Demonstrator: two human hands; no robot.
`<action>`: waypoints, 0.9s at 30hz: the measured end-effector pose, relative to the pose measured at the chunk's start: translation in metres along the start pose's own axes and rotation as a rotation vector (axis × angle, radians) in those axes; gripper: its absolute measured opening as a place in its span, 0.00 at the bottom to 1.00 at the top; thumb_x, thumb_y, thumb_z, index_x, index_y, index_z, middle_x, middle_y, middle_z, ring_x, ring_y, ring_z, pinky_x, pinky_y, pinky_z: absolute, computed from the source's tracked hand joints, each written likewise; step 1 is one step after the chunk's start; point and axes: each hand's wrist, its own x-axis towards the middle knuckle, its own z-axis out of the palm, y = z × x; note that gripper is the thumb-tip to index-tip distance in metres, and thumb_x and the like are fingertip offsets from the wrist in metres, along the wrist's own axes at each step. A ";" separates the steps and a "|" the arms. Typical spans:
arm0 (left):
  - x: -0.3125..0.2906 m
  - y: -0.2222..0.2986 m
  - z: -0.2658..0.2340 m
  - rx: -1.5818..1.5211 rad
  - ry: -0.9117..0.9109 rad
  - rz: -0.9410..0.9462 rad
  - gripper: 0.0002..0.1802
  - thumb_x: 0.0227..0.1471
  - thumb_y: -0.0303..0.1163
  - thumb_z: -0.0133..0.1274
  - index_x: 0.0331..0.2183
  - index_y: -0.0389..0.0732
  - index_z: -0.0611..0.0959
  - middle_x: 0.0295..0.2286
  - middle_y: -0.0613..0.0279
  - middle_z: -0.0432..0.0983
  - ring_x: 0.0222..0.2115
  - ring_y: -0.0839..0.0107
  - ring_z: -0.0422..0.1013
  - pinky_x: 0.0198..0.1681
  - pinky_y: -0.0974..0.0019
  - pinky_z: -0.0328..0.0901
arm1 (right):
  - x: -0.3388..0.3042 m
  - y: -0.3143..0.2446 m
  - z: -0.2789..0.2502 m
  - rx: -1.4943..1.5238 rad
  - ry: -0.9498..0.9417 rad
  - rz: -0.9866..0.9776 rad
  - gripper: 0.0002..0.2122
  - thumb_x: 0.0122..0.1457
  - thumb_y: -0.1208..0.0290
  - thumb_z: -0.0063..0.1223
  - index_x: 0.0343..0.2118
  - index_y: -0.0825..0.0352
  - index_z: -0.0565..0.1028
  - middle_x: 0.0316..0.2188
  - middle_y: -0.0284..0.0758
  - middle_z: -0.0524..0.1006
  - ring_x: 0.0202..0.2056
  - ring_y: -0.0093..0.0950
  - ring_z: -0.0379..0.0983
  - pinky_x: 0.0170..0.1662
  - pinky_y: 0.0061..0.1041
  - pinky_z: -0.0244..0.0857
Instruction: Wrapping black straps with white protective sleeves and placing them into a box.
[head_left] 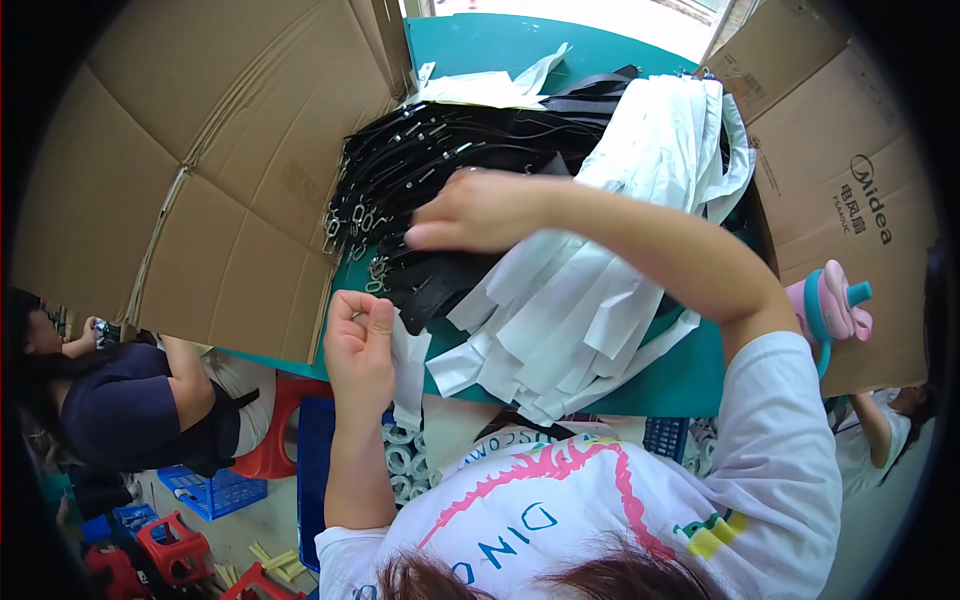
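My left hand (360, 345) is closed at the near left table edge, thumb pressed against curled fingers. A white strip (410, 372) hangs down beside its thumb, its upper end at the grip. My right hand (478, 212) reaches across above a heap of black straps (420, 150); motion smears its fingers, and what they hold, if anything, is hidden. Metal rings and buckles (352, 225) show at the straps' left ends. Under my right forearm lies a thick bundle of white strips (560, 325), draped from the back of the table toward its near edge.
Tall cardboard (255, 190) walls off the left side; another carton (840, 190) stands at right. A pink and teal bottle (835, 305) is near my right elbow. Below the green table (690, 372), white rings (402, 460) fill a blue crate. A person (135, 395) sits at left.
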 end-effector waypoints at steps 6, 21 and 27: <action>-0.002 0.009 -0.035 -0.030 0.097 0.043 0.07 0.55 0.31 0.49 0.29 0.41 0.69 0.22 0.74 0.65 0.23 0.88 0.59 0.25 0.83 0.54 | -0.051 0.090 -0.017 0.296 -0.282 0.216 0.27 0.52 0.43 0.48 0.34 0.69 0.76 0.27 0.33 0.75 0.31 0.25 0.69 0.40 0.25 0.62; 0.014 0.024 -0.042 -0.299 -0.229 -0.038 0.08 0.54 0.31 0.51 0.27 0.39 0.70 0.40 0.48 0.73 0.37 0.71 0.71 0.46 0.66 0.63 | -0.095 -0.086 -0.217 0.175 -0.057 0.054 0.10 0.56 0.70 0.52 0.36 0.72 0.75 0.28 0.30 0.75 0.28 0.16 0.69 0.30 0.13 0.65; 0.028 0.018 -0.027 -0.310 -0.292 -0.045 0.09 0.51 0.31 0.55 0.27 0.40 0.72 0.40 0.54 0.72 0.38 0.73 0.69 0.47 0.68 0.62 | -0.059 -0.135 -0.208 -0.284 -0.254 0.134 0.12 0.56 0.65 0.53 0.34 0.71 0.75 0.26 0.29 0.75 0.26 0.16 0.68 0.29 0.18 0.62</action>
